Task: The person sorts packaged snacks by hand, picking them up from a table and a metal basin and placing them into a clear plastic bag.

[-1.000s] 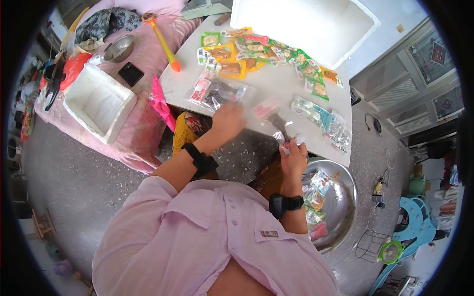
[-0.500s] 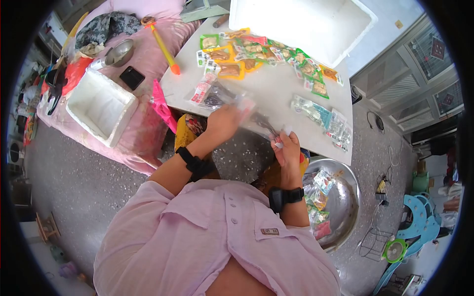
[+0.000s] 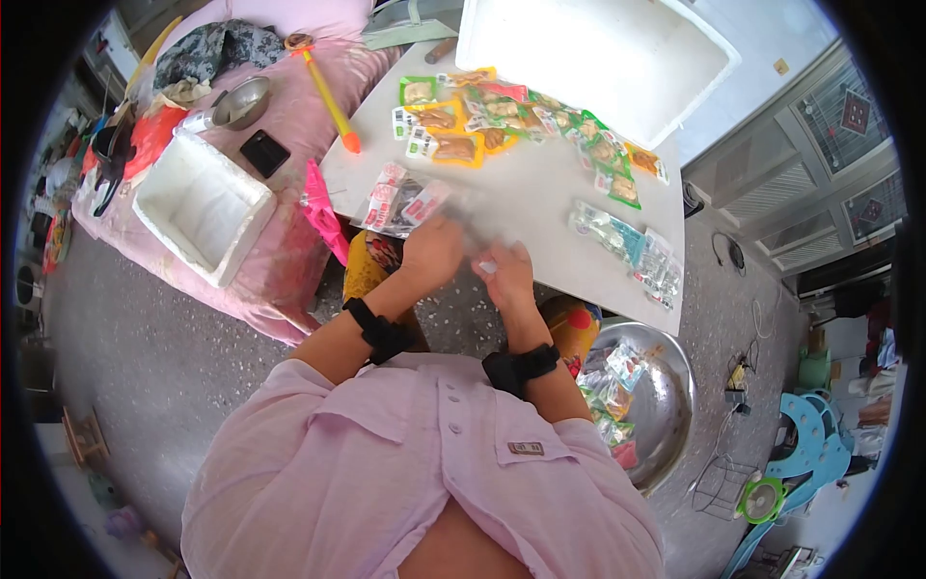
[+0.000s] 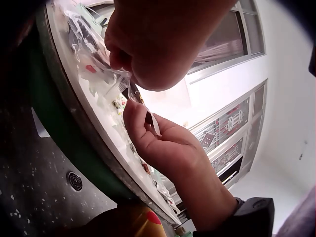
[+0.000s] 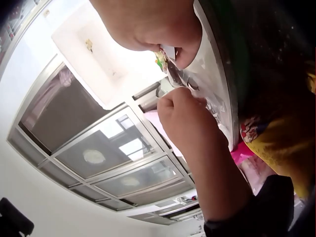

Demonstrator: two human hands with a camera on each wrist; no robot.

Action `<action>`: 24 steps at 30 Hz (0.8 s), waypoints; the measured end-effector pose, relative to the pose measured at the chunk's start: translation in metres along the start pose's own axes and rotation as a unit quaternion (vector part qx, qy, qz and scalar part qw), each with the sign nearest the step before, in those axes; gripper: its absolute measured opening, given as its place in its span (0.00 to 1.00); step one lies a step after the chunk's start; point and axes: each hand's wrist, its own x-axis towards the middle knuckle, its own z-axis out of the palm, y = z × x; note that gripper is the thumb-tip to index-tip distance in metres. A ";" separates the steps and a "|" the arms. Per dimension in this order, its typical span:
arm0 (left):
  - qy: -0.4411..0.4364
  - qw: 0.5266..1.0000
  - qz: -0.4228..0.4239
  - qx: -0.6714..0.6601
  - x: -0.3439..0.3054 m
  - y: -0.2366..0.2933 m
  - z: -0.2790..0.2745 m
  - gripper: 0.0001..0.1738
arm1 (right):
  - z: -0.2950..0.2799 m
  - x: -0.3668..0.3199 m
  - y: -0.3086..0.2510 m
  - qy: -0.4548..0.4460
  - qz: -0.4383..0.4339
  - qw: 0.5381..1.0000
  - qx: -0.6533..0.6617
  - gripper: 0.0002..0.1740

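Observation:
At the table's near edge, the left hand (image 3: pixel 431 253) grips one end of a clear packet with dark contents. The right hand (image 3: pixel 505 278) pinches the other end, a whitish bit showing at its fingertips. Between the two hands the packet (image 5: pixel 175 74) is seen in the right wrist view; in the head view it is blurred. The left wrist view shows the right hand (image 4: pixel 165 143) with thumb and fingers closed on the clear film. Clear packets with red and white labels (image 3: pixel 384 193) lie just beyond the left hand.
Green and yellow food packets (image 3: pixel 453 148) and a large white foam box (image 3: pixel 588 58) occupy the table's far part. Silvery packets (image 3: pixel 659 265) lie at its right. A metal basin (image 3: pixel 666 386) with packets stands on the floor. Left, a small foam box (image 3: pixel 204 207) sits on pink cloth.
The right hand has moved left, close to the left hand, bringing its end of the dark packet along. The left hand has shifted slightly.

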 end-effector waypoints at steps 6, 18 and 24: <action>-0.042 0.993 0.113 -0.016 0.000 0.000 -0.009 0.03 | 0.006 0.010 0.003 -0.005 -0.026 0.999 0.032 0.02; -0.038 0.988 0.148 -0.027 -0.020 -0.013 -0.003 0.07 | 0.003 0.018 -0.003 -0.047 0.083 0.994 -0.054 0.03; -0.030 0.981 0.189 -0.033 -0.014 -0.015 -0.001 0.07 | 0.007 0.044 0.025 -0.051 -0.020 0.996 -0.065 0.04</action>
